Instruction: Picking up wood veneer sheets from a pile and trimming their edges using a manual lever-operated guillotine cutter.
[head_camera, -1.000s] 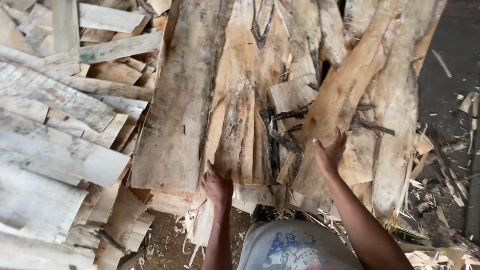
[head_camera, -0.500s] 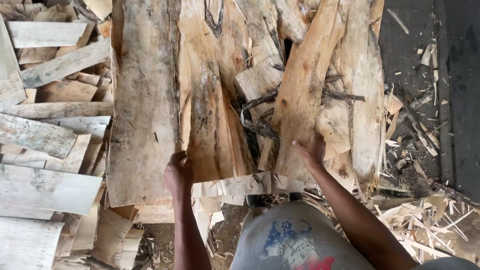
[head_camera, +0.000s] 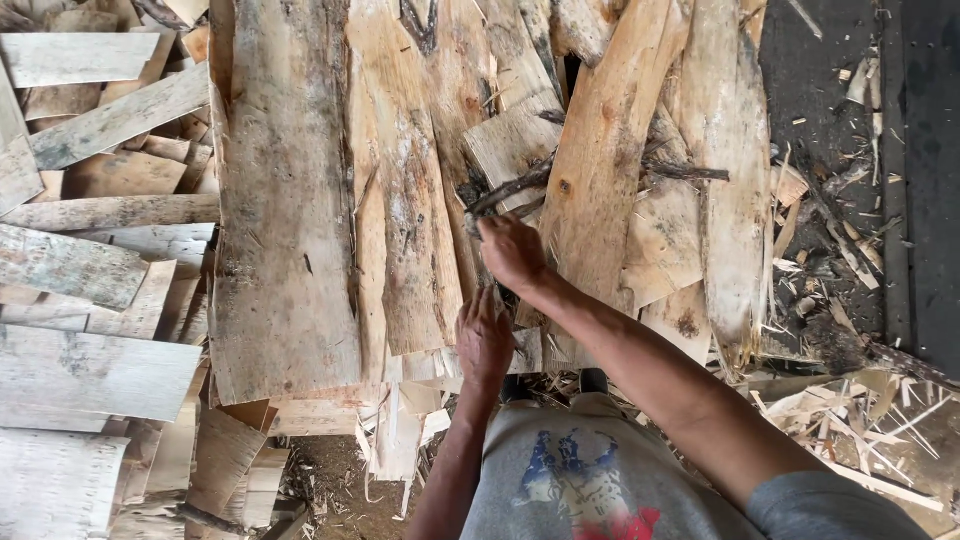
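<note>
Just ahead of my hands, right hand (head_camera: 512, 252) is clenched on a dark stick (head_camera: 510, 188) lying crosswise over the lengthwise slab stack (head_camera: 290, 230), left hand (head_camera: 484, 335) behind it, grip hidden, can't tell.

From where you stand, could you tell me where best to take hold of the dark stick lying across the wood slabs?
Probably its lower-left end, by the right hand. The dark stick slants up to the right over the slabs, so fingers coming from below can close around it there.
</note>
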